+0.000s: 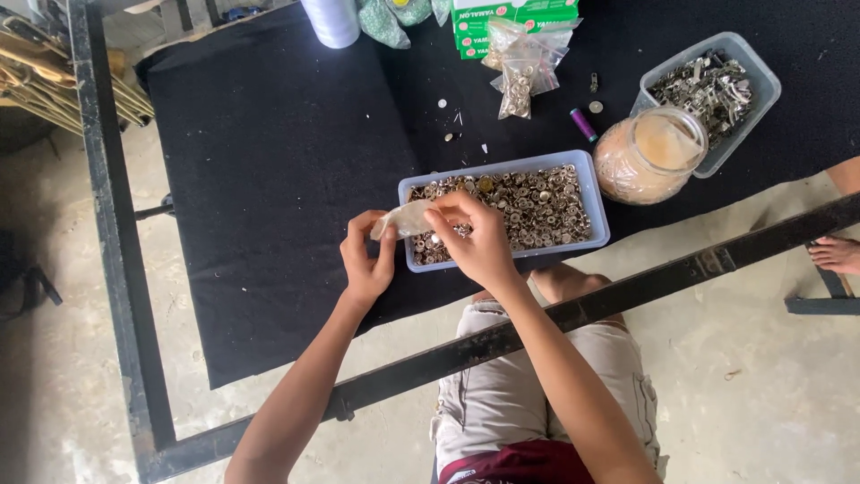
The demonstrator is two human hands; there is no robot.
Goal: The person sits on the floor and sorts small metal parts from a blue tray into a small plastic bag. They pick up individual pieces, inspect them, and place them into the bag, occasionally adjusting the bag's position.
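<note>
I am pinching a small, pale, translucent plastic bag between both hands. My left hand is closing thumb and fingers on its 9 o'clock end, and my right hand is gripping its 3 o'clock end with curled fingers. The bag is hovering over the 9 o'clock corner of a clear rectangular plastic tray filled with round silver metal snap buttons. The tray is sitting on a black felt-covered table. At 2 o'clock from the tray a round glass jar of beige pieces is standing, touching a second clear tub of metal clasps. At 12 o'clock a clear bag of buttons is lying.
</note>
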